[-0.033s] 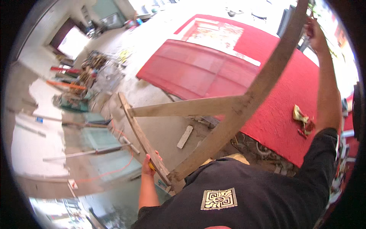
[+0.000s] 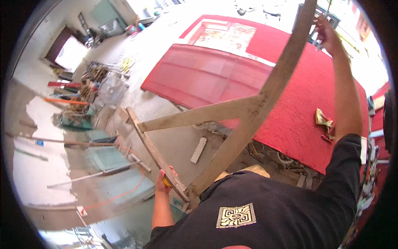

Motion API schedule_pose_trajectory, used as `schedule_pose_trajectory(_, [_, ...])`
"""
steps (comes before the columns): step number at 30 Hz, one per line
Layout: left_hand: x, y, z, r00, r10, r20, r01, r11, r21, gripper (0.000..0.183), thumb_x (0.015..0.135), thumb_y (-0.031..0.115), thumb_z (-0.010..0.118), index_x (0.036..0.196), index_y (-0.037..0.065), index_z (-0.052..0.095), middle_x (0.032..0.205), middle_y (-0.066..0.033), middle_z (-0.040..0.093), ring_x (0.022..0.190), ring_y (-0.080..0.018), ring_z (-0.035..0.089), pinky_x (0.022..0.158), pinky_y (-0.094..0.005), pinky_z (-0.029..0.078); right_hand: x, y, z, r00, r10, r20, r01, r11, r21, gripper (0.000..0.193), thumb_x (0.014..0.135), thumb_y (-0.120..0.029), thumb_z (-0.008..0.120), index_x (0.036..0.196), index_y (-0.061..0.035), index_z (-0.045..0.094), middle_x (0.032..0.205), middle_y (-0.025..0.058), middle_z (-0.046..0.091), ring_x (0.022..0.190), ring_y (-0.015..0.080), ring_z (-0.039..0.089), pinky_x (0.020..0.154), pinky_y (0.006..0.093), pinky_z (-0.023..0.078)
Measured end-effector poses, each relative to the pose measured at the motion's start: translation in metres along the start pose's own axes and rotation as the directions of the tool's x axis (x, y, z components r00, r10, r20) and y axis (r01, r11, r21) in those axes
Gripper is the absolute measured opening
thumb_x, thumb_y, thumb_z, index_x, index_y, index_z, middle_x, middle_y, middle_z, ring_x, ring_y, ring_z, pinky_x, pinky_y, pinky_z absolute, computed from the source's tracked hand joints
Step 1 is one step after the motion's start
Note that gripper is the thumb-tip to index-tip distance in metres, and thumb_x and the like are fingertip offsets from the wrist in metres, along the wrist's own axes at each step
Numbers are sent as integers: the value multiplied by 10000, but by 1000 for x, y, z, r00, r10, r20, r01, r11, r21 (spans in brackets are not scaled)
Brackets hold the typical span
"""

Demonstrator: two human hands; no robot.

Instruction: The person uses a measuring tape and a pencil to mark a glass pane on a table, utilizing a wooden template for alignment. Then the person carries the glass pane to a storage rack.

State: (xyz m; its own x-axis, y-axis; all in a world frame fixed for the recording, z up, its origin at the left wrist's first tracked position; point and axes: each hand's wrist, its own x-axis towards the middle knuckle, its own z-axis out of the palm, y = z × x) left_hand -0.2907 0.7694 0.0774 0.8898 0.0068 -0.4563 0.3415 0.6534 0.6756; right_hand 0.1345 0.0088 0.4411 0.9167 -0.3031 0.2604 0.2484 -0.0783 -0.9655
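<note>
My left hand (image 2: 163, 181) is wrapped round the lower part of a short wooden bar (image 2: 151, 146), with a small yellow thing (image 2: 166, 182) showing at the palm. That bar belongs to a bare wooden frame shaped like a chair's side. Its flat rail (image 2: 199, 115) joins the bar to a long curved wooden leg (image 2: 275, 89), which rises to the upper right past the picture's edge. My right hand (image 2: 326, 36) is raised beside the leg's upper part, its fingers loosely bent and apart. Whether the fingertips touch the wood is hard to make out.
A large red-covered table (image 2: 304, 112) bears a red translucent panel (image 2: 207, 72) and a crumpled yellow-and-red cloth or glove (image 2: 323, 118). A pale wood offcut (image 2: 199, 150) lies on the floor. At left are scrap piles (image 2: 97, 79), glass panes (image 2: 112, 155) and an orange cord (image 2: 132, 190).
The upper end of the curved leg and my right hand have shifted left in the picture. The surroundings have shifted slightly left too. My left hand keeps its hold.
</note>
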Motion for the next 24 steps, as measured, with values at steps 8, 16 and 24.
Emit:
schedule_pose_trajectory(8, [81, 20, 23, 992, -122, 4, 122, 991, 52, 577, 947, 517, 769, 1277, 69, 615, 1049, -129, 733, 971, -272, 725, 877, -439, 614, -114, 198, 29, 825, 561, -73, -564, 808, -171, 469, 1068, -529, 606, 1170, -92, 742, 991, 19, 765, 599, 61, 433, 530, 247, 374])
schedule_pose_trajectory(16, [146, 22, 46, 989, -134, -63, 142, 978, 151, 483, 994, 496, 722, 1223, 75, 665, 1031, -108, 753, 955, -250, 731, 866, -399, 614, -332, 422, -56, 702, 608, -369, -711, 575, -405, 375, 944, -429, 772, 864, -65, 736, 744, 53, 648, 712, 185, 603, 692, 404, 487])
schedule_pose_trajectory(24, [190, -20, 81, 974, -163, -159, 196, 956, 220, 393, 1028, 408, 712, 1237, 76, 691, 976, -29, 720, 834, -167, 674, 718, -315, 553, -375, 398, -20, 634, 689, -352, -721, 361, -591, 400, 815, -367, 886, 936, -54, 668, 926, 135, 746, 880, 282, 712, 811, 432, 554])
